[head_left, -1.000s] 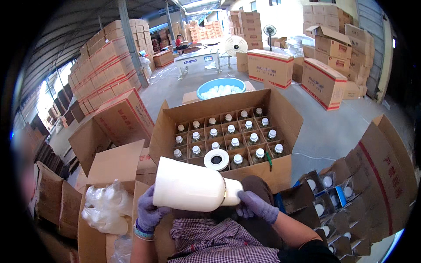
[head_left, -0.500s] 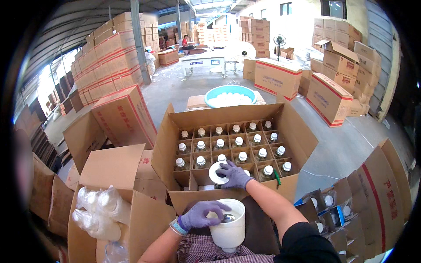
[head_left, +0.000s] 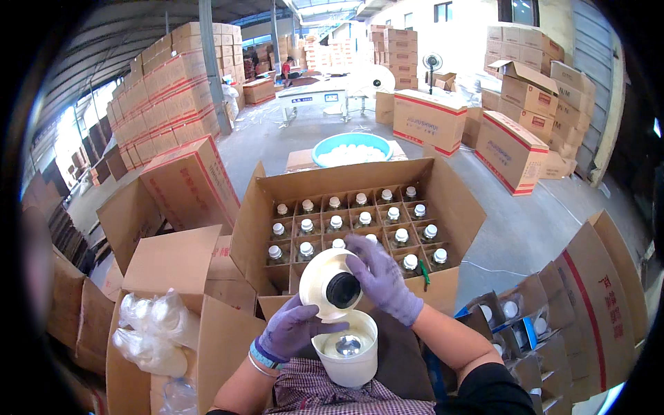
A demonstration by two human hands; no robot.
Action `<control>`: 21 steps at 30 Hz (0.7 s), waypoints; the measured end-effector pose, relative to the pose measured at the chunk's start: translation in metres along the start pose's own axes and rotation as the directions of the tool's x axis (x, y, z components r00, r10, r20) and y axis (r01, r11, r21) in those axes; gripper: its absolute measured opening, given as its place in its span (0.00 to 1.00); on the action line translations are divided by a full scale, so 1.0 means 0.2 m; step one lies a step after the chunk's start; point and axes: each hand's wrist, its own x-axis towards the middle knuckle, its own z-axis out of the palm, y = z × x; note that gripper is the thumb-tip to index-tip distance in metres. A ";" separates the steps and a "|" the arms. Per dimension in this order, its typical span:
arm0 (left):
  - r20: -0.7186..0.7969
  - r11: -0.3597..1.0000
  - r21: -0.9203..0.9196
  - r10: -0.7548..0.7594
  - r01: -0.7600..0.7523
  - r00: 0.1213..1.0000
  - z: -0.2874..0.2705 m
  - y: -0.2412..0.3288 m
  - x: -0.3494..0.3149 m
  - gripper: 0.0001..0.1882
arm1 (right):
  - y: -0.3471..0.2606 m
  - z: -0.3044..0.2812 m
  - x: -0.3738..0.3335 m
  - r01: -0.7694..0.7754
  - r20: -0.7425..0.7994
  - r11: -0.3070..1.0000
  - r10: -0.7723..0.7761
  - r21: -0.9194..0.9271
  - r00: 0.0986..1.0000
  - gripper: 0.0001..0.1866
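- Gripping the white lid (head_left: 315, 282) with my left hand (head_left: 290, 328) and right hand (head_left: 382, 275), tilted just above the white tub (head_left: 351, 370).
- Silver piece (head_left: 348, 345) already inside the tub; lid still off.

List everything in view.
container: one, white, lower centre
round piece: one, white, above container
carton: one, brown, centre
bottles: about twenty, white-capped, in carton
slim object: one, green, carton edge
basin: one, blue, beyond carton
small pieces: many, white, basin
wrapped pieces: several, white, box lower left
divided box: one, brown, lower right
other boxes: many, brown, background
machine: one, white, back
fan: one, dark, back
person: one, red-clad, back
left hand: one, purple-gloved, round piece
right hand: one, purple-gloved, round piece
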 end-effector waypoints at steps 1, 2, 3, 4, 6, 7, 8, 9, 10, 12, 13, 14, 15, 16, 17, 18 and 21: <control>-0.036 1.000 0.001 0.026 -0.026 0.999 0.04 -0.01 -0.02 0.36 | -0.13 -0.06 0.00 0.115 -0.096 0.990 -0.123 -0.080 0.988 0.30; -0.066 0.994 -0.077 0.078 -0.083 0.995 0.09 -0.01 -0.04 0.33 | -0.24 -0.11 -0.01 0.213 -0.184 0.962 -0.244 -0.172 0.952 0.31; -0.070 0.991 -0.066 0.113 -0.118 0.991 0.11 -0.02 -0.04 0.33 | -0.32 -0.14 -0.03 0.255 -0.087 0.928 -0.287 -0.270 0.954 0.32; -0.075 0.987 -0.053 0.150 -0.154 0.986 0.13 -0.03 -0.06 0.34 | -0.38 -0.15 -0.05 0.303 0.013 0.882 -0.320 -0.360 0.947 0.33; -0.118 0.981 0.031 0.192 -0.190 0.974 0.23 -0.05 -0.08 0.32 | -0.39 -0.13 -0.12 0.298 0.151 0.844 -0.258 -0.446 0.954 0.40; -0.164 0.934 0.300 0.248 -0.191 0.955 0.25 -0.09 -0.10 0.31 | -0.41 -0.13 -0.12 0.096 0.146 0.952 -0.055 -0.291 0.988 0.39; -0.190 0.821 0.545 0.317 -0.169 0.929 0.26 -0.16 -0.14 0.30 | -0.46 -0.15 -0.12 -0.123 0.178 0.984 0.146 -0.131 0.973 0.37; -0.189 0.653 0.748 0.383 -0.120 0.904 0.29 -0.21 -0.14 0.29 | -0.49 -0.16 -0.12 -0.351 0.233 0.936 0.337 0.017 0.912 0.36; 0.285 -0.026 0.934 0.654 -0.356 0.700 0.30 -0.24 -0.08 0.30 | -0.33 -0.06 -0.17 0.029 0.145 1.000 -0.027 -0.011 0.989 0.31; 0.586 -0.540 0.777 0.435 -0.323 0.684 0.24 -0.21 -0.06 0.40 | -0.10 0.06 -0.25 0.362 -0.003 0.931 -0.362 -0.042 0.932 0.24; 0.610 -0.521 0.771 0.434 -0.368 0.663 0.21 -0.21 -0.06 0.43 | -0.13 0.06 -0.25 0.200 -0.004 0.977 -0.200 0.077 0.980 0.23; 0.413 -0.153 0.900 0.599 -0.408 0.686 0.21 -0.22 -0.09 0.42 | -0.16 0.06 -0.25 0.038 -0.004 0.979 -0.038 0.202 0.999 0.21; 0.225 0.164 0.898 0.627 -0.409 0.746 0.23 -0.21 -0.14 0.40 | -0.30 -0.01 -0.26 -0.278 0.088 0.910 0.264 0.309 0.961 0.22; 0.024 0.554 0.764 0.487 -0.331 0.873 0.25 -0.18 -0.17 0.38 | -0.44 -0.06 -0.25 -0.115 0.042 0.989 0.111 0.090 0.993 0.22; -0.046 0.755 0.610 0.337 -0.240 0.940 0.27 -0.16 -0.17 0.36 | -0.43 -0.05 -0.26 0.178 0.006 0.977 -0.179 -0.115 0.984 0.25; -0.050 0.785 0.591 0.264 -0.184 0.963 0.28 -0.14 -0.17 0.34 | -0.45 -0.04 -0.27 -0.026 0.090 0.999 0.030 -0.046 0.995 0.27; 0.454 -0.688 0.708 0.273 -0.157 0.848 0.42 -0.13 -0.13 0.40 | -0.08 0.13 -0.42 -0.002 0.287 0.997 -0.019 0.073 0.958 0.34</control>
